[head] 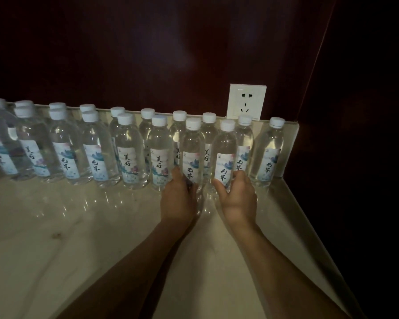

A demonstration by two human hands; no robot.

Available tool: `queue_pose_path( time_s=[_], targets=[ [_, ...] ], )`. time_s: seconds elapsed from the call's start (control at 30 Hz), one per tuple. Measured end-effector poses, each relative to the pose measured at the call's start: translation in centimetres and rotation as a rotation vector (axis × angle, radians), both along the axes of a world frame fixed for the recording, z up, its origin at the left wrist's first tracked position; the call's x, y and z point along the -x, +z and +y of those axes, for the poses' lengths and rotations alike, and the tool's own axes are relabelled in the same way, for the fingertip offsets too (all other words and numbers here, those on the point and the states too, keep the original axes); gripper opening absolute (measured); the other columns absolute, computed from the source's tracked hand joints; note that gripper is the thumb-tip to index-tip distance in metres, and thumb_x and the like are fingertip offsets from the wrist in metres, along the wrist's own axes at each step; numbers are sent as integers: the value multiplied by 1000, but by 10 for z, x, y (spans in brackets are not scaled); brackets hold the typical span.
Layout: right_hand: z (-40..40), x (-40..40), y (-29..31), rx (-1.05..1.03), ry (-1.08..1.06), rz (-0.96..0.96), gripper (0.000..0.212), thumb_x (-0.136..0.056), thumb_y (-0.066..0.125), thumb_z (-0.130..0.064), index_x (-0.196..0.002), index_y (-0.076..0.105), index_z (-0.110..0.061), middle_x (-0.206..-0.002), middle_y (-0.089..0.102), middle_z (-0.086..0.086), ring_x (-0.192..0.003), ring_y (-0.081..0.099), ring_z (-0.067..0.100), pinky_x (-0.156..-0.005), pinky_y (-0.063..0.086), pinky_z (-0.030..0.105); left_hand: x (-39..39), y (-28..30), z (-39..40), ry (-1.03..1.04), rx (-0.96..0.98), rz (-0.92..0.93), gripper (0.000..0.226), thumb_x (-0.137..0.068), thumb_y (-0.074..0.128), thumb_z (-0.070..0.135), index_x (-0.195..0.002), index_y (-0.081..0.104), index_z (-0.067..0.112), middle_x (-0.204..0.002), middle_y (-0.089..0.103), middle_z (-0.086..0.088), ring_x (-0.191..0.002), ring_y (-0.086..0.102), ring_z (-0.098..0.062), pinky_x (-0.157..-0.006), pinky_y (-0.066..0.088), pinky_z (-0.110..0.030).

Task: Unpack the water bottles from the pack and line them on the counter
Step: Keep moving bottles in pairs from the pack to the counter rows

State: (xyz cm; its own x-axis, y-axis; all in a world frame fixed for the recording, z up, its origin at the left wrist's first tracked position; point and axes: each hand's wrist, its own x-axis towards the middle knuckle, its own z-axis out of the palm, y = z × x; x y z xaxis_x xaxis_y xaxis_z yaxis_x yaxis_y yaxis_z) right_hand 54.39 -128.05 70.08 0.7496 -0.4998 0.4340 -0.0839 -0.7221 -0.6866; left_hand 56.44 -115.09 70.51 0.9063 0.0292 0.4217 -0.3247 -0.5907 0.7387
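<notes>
While upright, bottles [224, 157] within each hand's grip [236, 194]

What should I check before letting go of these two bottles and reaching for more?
1. Left hand grips the left front bottle low down: ok.
2. Right hand grips the right front bottle low down: ok.
3. Both held bottles upright, caps on: ok.
4. Bases fully down on the counter: cannot tell, hands hide them.
5. Far-right bottle near the counter's right edge but standing: ok.
6. Pack with remaining bottles: cannot tell, not in view.
</notes>
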Motion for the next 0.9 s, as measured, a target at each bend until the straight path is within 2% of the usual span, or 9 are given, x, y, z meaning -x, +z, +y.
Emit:
queue_pose_path(
  time_s=[0.1, 0.23, 0.37, 0.5, 0.57, 0.73, 0.8, 0.9],
  targets=[
    [1, 0, 2, 19, 0, 15, 45, -91, 64, -45, -117, 53, -10, -118, 64, 10, -105, 62, 30, -80, 46, 36, -1, -1, 0, 3, 0, -19, 31, -93, 67, 13, -117, 47, 7, -93, 73, -8, -84, 69, -24, -68, 45, -28],
    [2, 1, 2, 30, -5, 1, 46, -91, 65, -44, -118, 54, -8, -117, 64, 12, -105, 62, 30, -80, 47, 34, 4, 1, -1, -5, 25, 2, 39, -91, 71, 20, -120, 47, 10, -98, 73, -6, -84, 69, -21, -74, 54, -34],
    [5, 4, 1, 34, -13, -17, 44, -91, 65, -44, -117, 53, -10, -114, 65, 11, -102, 64, 29, -81, 53, 35, 19, 7, 7, -60, 32, 39, 57, -89, 74, 26, -134, 43, 12, -98, 74, -4, -76, 67, -15, -78, 58, -36],
    [11, 11, 6, 49, -21, 1, 40, -93, 64, -42, -113, 53, -10, -112, 65, 13, -101, 65, 30, -82, 53, 37, 38, 16, 37, -71, -5, 43, 68, -91, 69, 24, -149, 36, 9, -104, 72, -9, -93, 70, -24, -84, 53, -33],
    [13, 15, 9, 41, -15, 30, 40, -93, 64, -42, -113, 52, -10, -111, 65, 13, -101, 65, 31, -82, 52, 36, 49, 21, 59, -82, -15, 36, 63, -92, 68, 27, -146, 39, 11, -105, 72, -8, -94, 69, -24, -84, 52, -31],
    [29, 39, 25, 36, -101, 90, 53, -89, 64, -53, -117, 51, -10, -110, 63, 14, -98, 64, 32, -81, 55, 44, 83, 37, 132, -124, -45, -1, 59, -93, 68, 32, -145, 47, 13, -103, 71, -3, -95, 69, -25, -91, 54, -40],
    [52, 57, 33, 83, -150, 76, 53, -93, 60, -49, -120, 53, -5, -115, 62, 20, -103, 62, 38, -84, 51, 45, 100, 43, 167, -121, -23, -7, 48, -92, 69, 31, -135, 58, 13, -95, 73, -2, -93, 71, -27, -91, 53, -39],
    [123, 91, 48, 55, -46, 13, 46, -96, 56, -46, -121, 58, -8, -113, 67, 17, -106, 63, 37, -88, 49, 41, 130, 50, 222, -84, 25, 0, 30, -92, 69, 32, -116, 69, 15, -84, 71, 0, -91, 69, -26, -89, 53, -36]
  ],
)
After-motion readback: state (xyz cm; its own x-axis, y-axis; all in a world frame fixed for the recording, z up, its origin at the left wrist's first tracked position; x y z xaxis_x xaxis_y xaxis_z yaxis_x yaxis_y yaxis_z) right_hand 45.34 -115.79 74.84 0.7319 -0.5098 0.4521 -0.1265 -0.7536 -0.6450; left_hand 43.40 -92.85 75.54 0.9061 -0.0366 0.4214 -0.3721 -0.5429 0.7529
